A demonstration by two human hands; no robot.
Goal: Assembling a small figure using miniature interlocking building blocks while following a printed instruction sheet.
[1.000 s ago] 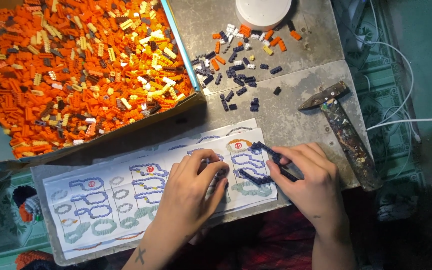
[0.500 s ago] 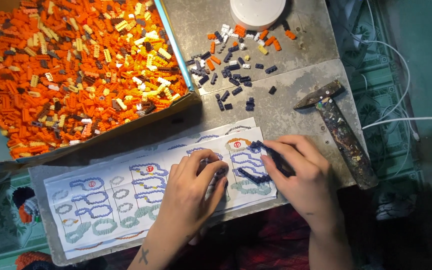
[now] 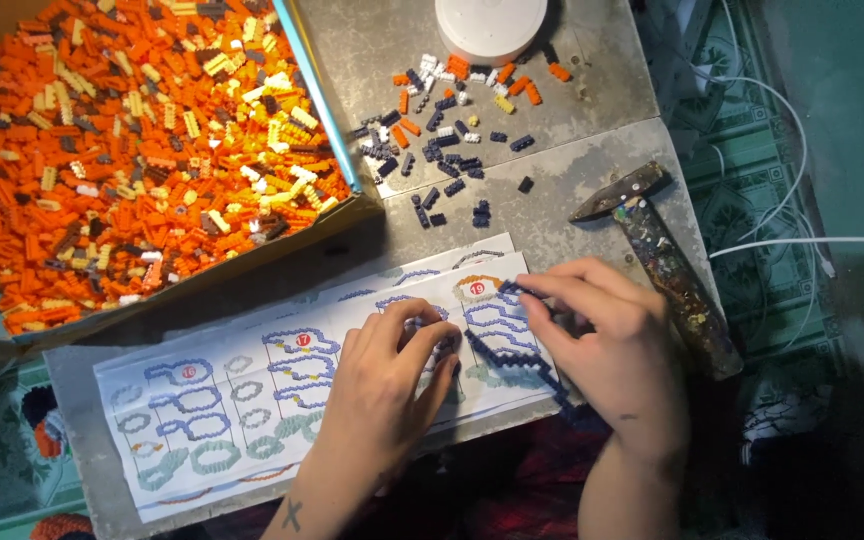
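The landmark here is the instruction sheet, a long white paper with blue outline diagrams, lying on the grey surface. On the sheet's right end lies a dark blue brick outline, a thin chain of small bricks. The right hand rests over that end, its fingers pinched together on the top of the brick outline. The left hand lies on the middle of the sheet, its fingers curled and pressed against the outline's left edge. Above the sheet's left half sits a cardboard tray heaped with mostly orange bricks. Above its right end lies a loose scatter of dark bricks, below a round white container. Just right of the sheet lies a paint-speckled hammer.
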